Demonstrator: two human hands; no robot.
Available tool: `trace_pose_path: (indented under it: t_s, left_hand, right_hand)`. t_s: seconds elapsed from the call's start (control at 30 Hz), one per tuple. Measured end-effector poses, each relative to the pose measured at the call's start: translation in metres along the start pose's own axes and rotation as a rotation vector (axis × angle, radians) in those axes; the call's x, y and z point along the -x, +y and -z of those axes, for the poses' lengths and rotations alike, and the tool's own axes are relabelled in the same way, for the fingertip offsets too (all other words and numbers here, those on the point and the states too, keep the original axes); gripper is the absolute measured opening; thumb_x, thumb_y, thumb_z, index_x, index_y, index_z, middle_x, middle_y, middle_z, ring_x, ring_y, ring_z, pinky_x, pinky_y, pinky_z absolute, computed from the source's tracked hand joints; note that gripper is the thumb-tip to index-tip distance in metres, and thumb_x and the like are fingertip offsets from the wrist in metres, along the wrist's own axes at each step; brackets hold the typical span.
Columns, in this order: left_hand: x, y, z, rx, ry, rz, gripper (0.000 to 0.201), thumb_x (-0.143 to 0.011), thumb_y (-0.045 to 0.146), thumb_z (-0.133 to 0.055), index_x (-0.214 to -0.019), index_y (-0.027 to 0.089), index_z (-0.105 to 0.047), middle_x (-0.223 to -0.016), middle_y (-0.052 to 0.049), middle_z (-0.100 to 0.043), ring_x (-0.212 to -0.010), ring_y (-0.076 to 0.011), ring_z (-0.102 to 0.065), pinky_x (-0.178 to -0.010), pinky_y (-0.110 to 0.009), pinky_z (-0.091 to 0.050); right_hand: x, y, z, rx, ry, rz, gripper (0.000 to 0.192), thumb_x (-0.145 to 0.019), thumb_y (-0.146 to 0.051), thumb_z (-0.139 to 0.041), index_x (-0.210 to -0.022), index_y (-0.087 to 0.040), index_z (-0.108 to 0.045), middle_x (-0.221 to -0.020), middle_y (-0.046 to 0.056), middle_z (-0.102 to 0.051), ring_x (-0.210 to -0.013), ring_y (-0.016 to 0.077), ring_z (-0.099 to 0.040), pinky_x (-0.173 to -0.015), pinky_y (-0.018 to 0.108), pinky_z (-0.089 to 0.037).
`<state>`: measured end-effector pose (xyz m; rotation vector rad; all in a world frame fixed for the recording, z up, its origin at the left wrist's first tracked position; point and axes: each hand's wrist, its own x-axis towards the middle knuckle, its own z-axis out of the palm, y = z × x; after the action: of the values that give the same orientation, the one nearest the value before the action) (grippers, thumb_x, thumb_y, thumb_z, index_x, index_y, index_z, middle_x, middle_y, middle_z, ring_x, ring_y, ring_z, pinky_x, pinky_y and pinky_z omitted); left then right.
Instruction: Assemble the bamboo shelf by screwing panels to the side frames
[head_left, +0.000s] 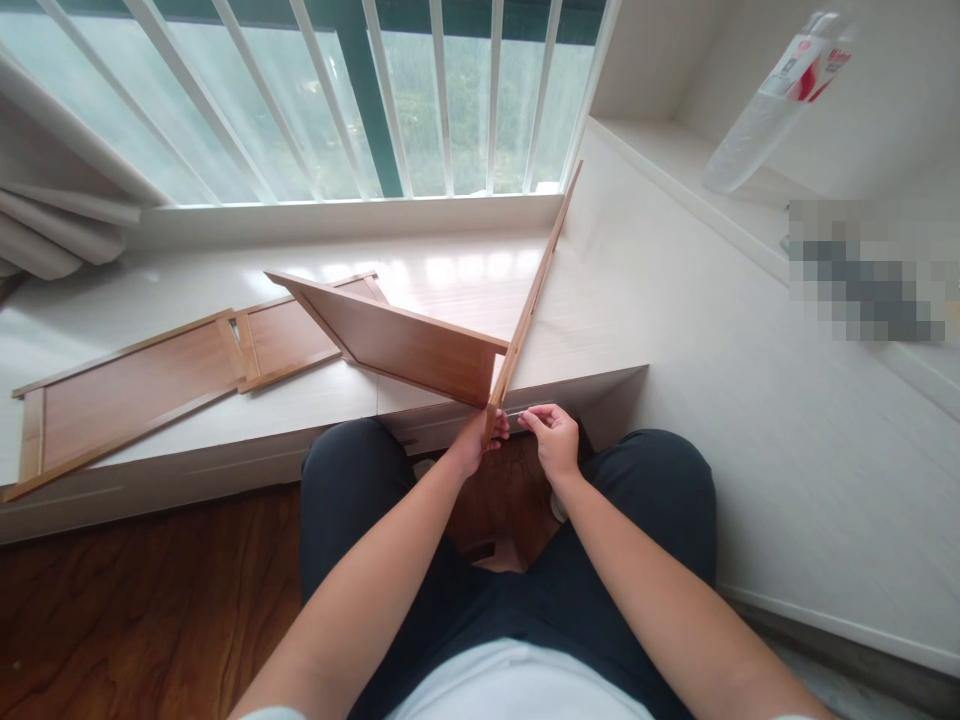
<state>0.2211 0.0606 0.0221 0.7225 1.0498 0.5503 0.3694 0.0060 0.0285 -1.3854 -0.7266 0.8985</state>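
My left hand (474, 440) is wrapped round the near lower end of an upright, narrow-looking wooden panel (534, 290), seen almost edge-on. A second brown wooden panel (397, 338) meets it near that end and slants away to the left. Just right of the joint, my right hand (553, 438) is closed in a pinch, thumb and forefinger pressed together. Between those fingertips is a small, thin, pale piece, too small to name, its tip pointing toward the upright panel. A small gap separates the two hands.
Two more framed wooden panels, a long one (135, 390) and a shorter one (289, 340), lie on the white window ledge (450, 260) at left. A plastic bottle (780, 110) stands on the shelf at right. Barred windows are behind; a curtain (60, 190) hangs left.
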Motion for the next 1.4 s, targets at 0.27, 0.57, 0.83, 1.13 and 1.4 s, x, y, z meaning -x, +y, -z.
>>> trace_pose_path:
  t_s: [0.27, 0.57, 0.83, 1.13, 1.4]
  left_hand:
    - [-0.001, 0.000, -0.002, 0.014, 0.019, 0.007, 0.037, -0.099, 0.043, -0.064, -0.126, 0.016, -0.063, -0.122, -0.009, -0.067, -0.102, -0.0209, -0.068, -0.088, -0.041, -0.061]
    - [-0.005, -0.001, -0.003, 0.034, 0.022, -0.009, 0.038, -0.099, 0.043, -0.064, -0.126, 0.016, -0.063, -0.122, -0.010, -0.067, -0.103, -0.0213, -0.068, -0.088, -0.042, -0.061]
    - [-0.004, -0.001, -0.002, 0.028, 0.020, -0.015, 0.038, -0.099, 0.043, -0.064, -0.126, 0.016, -0.063, -0.122, -0.009, -0.067, -0.103, -0.0210, -0.068, -0.088, -0.042, -0.061]
    - [-0.006, -0.003, -0.001, 0.017, 0.023, -0.019, 0.037, -0.099, 0.042, -0.064, -0.125, 0.016, -0.063, -0.120, -0.009, -0.067, -0.100, -0.0202, -0.068, -0.086, -0.040, -0.061]
    - [-0.010, -0.005, 0.000, -0.001, 0.043, -0.017, 0.037, -0.099, 0.042, -0.064, -0.125, 0.016, -0.063, -0.121, -0.009, -0.067, -0.101, -0.0206, -0.068, -0.087, -0.041, -0.061]
  right_hand:
    - [0.006, -0.004, 0.006, 0.121, -0.054, 0.042, 0.034, -0.074, -0.050, -0.083, -0.084, -0.021, -0.068, -0.079, 0.007, -0.077, -0.080, 0.0271, -0.077, -0.080, 0.040, -0.062]
    - [0.013, -0.002, 0.011, 0.342, -0.163, 0.106, 0.025, -0.081, -0.045, -0.078, -0.081, -0.022, -0.067, -0.076, 0.006, -0.077, -0.075, 0.0266, -0.075, -0.071, 0.035, -0.055]
    - [0.010, -0.001, 0.011, 0.492, -0.171, 0.244, 0.014, -0.084, -0.034, -0.071, -0.077, -0.024, -0.066, -0.086, 0.006, -0.072, -0.080, 0.0242, -0.066, -0.078, 0.037, -0.052]
    - [0.007, -0.005, 0.011, 0.470, -0.130, 0.212, 0.018, -0.081, -0.036, -0.075, -0.073, -0.023, -0.067, -0.078, 0.004, -0.066, -0.074, 0.0219, -0.058, -0.076, 0.036, -0.050]
    - [0.003, 0.003, 0.005, 0.196, -0.209, -0.020, 0.038, -0.073, -0.055, -0.079, -0.077, -0.021, -0.065, -0.062, 0.001, -0.065, -0.056, 0.0182, -0.060, -0.052, 0.031, -0.052]
